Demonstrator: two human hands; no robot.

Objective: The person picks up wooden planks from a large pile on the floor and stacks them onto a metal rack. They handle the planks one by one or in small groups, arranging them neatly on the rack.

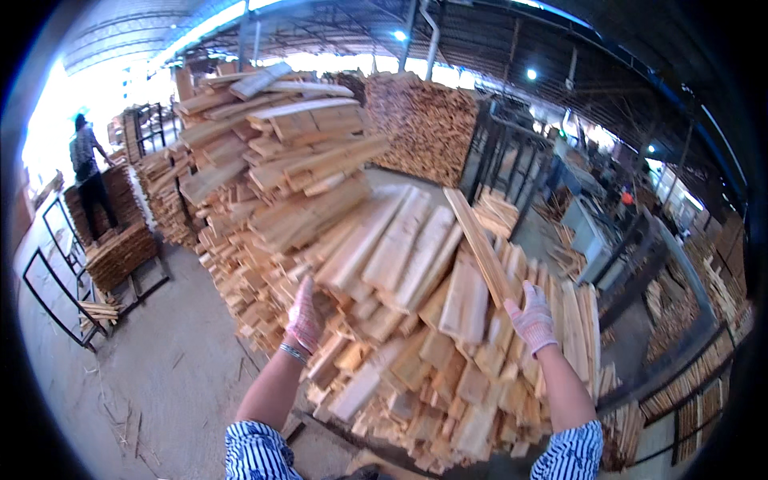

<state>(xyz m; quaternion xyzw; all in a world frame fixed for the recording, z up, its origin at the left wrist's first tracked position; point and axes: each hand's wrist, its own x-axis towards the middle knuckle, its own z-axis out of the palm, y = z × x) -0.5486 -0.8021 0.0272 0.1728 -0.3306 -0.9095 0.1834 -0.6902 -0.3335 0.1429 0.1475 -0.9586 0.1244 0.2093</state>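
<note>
Pale wooden planks [404,240] are heaped in a tall, uneven stack in front of you.
One narrow board [478,246] slants over this stack, and its lower end is at your gloved right hand [532,320]; the thumb spreads to the side, but whether you grip the board cannot be told. Your gloved left hand [303,322] is upright beside the plank ends, its grip also unclear. A bracelet [294,352] goes around your left wrist.

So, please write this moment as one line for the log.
Left hand: gloved, at plank pile, contact unclear | Right hand: gloved, at slanted plank's near end, grip unclear | Background: person at left, near stacked wood
</note>
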